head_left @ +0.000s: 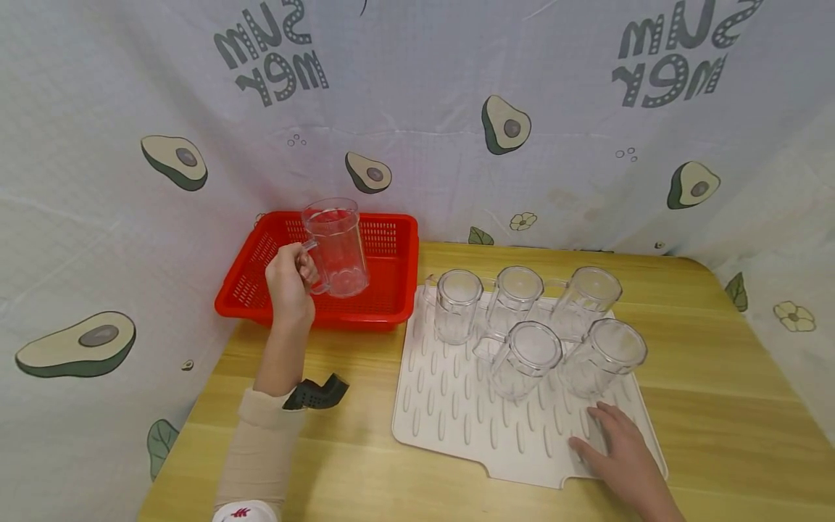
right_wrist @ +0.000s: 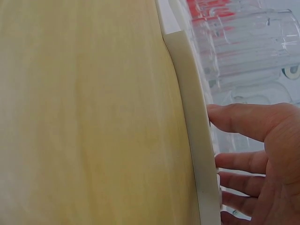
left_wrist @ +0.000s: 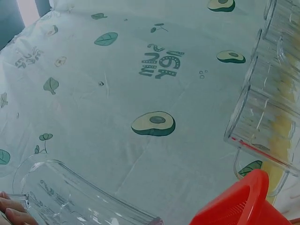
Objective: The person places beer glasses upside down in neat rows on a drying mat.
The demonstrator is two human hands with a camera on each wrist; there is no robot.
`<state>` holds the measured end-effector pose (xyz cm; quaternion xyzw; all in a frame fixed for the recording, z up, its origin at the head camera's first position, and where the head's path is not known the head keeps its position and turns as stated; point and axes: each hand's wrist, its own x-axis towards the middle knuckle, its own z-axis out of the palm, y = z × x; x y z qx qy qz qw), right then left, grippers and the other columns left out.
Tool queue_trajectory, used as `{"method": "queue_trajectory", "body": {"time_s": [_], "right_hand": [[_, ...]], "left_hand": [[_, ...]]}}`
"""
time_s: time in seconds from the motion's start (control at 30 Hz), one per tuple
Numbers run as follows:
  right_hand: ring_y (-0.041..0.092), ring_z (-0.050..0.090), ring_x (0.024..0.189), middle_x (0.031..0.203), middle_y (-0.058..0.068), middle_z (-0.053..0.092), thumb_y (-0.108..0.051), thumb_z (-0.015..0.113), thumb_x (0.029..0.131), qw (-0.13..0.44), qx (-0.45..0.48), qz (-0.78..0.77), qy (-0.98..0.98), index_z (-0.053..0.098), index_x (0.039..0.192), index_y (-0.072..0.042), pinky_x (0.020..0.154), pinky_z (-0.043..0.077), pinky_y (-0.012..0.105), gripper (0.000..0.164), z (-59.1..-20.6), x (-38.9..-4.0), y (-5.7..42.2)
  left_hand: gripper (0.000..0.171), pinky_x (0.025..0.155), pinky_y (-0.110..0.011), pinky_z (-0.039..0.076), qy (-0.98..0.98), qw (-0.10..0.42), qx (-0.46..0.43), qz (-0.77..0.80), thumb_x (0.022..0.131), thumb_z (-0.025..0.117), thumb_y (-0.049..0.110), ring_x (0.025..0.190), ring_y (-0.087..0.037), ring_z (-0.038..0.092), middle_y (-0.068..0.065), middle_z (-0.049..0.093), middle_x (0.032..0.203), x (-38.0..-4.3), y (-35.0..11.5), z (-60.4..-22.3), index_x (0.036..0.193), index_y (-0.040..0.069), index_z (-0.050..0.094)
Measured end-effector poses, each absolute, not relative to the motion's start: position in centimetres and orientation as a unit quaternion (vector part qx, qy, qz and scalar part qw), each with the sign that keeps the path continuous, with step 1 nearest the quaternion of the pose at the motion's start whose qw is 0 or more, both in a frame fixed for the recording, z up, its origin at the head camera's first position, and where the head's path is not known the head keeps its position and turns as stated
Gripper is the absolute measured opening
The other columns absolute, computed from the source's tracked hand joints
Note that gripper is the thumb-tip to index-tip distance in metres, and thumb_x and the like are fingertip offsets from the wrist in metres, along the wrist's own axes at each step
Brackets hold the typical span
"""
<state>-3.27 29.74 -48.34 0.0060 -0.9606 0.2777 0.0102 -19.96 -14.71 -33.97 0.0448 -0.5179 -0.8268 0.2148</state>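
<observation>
My left hand (head_left: 291, 275) grips the handle of a clear mug (head_left: 342, 254), which is held upright with a slight tilt over the red basket (head_left: 406, 290). The left wrist view catches only the curled fingertips (left_wrist: 16, 213) and part of that mug (left_wrist: 84, 197). On the white draining mat (head_left: 457, 435), several clear mugs stand upside down, among them a front-right one (head_left: 603, 359) and a front-middle one (head_left: 527, 355). My right hand (head_left: 620, 453) holds nothing; its spread, relaxed fingers touch the mat just in front of the front-right mug.
The back row on the mat has a left mug (head_left: 458, 304), a middle mug (head_left: 514, 299) and a right mug (head_left: 585, 301). A wooden table (head_left: 730, 406) carries the mat and basket. Behind hangs a white printed cloth (head_left: 443, 167), close to the basket.
</observation>
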Motion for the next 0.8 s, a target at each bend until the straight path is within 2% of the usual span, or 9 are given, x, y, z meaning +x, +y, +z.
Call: {"method": "queue_trajectory", "body": {"time_s": [0.23, 0.43, 0.8], "right_hand": [[0.056, 0.031, 0.124, 0.134, 0.038, 0.038, -0.032, 0.074, 0.086, -0.009, 0.003, 0.273, -0.962, 0.05, 0.125, 0.016, 0.096, 0.028, 0.07, 0.066, -48.3, -3.4, 29.8], [0.056, 0.03, 0.124, 0.134, 0.037, 0.038, -0.033, 0.074, 0.085, -0.016, -0.002, 0.268, -0.963, 0.05, 0.125, 0.015, 0.097, 0.028, 0.07, 0.067, -48.2, -3.5, 29.9], [0.056, 0.033, 0.122, 0.131, 0.037, 0.042, -0.031, 0.074, 0.085, 0.016, 0.011, 0.268, -0.963, 0.052, 0.123, 0.014, 0.094, 0.03, 0.069, 0.063, -48.7, -3.4, 30.0]], "left_hand": [[0.037, 0.05, -0.021, 0.032, -0.515, 0.199, 0.013, -0.834, 0.096, 0.041, 0.012, 0.047, -0.01, 0.035, 0.001, 0.038, 0.051, -19.1, -13.8, -33.5, 0.059, 0.012, 0.045], [0.036, 0.051, -0.021, 0.03, -0.517, 0.161, -0.002, -0.84, 0.096, 0.04, 0.012, 0.047, -0.01, 0.033, 0.002, 0.036, 0.052, -18.5, -13.1, -33.8, 0.06, 0.012, 0.043], [0.035, 0.05, -0.02, 0.025, -0.517, 0.098, -0.045, -0.849, 0.093, 0.037, 0.01, 0.046, -0.008, 0.03, 0.004, 0.033, 0.051, -17.6, -11.8, -34.5, 0.058, 0.013, 0.04]]}}
